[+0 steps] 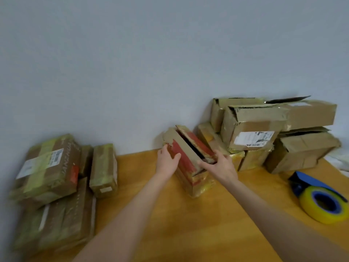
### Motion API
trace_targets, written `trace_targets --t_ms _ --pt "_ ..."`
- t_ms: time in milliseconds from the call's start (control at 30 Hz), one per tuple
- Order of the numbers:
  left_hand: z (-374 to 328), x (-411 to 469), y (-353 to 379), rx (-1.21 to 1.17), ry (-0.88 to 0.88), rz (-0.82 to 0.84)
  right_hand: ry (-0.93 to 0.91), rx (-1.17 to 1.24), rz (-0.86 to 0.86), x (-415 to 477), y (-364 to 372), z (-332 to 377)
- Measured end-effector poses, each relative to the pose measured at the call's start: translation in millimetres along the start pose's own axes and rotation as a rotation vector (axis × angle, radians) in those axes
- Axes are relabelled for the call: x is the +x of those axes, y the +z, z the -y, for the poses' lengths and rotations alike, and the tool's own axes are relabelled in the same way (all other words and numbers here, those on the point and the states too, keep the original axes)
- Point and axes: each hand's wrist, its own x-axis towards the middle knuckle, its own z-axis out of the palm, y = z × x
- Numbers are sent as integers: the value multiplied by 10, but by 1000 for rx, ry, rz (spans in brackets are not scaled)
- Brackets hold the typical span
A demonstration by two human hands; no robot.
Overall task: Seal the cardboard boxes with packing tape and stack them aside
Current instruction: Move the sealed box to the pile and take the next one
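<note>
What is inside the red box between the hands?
Only a dark slit shows between the two top flaps of the red box, which the left hand and right hand grip. The flaps cover the rest, so any contents cannot be seen.

Worktop (188, 224): orange-yellow wood-grain surface covering the lower centre and lower right of the frame. Its far edge meets the wall. Wall (151, 53): plain, pale grey-blue, filling the upper half. White crumpled material (340, 160): at the right edge of the frame, below mid-height, blurred, so its nature cannot be determined.
</note>
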Motion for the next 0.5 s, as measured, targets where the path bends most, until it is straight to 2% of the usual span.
trace_targets --t_ms 267,500 --pt "-132 -209 153 -17 -230 -251 -293 -277 102 164 -189 -212" --pt "30 -454 -13 112 -275 -385 -440 -200 260 108 -470 -631"
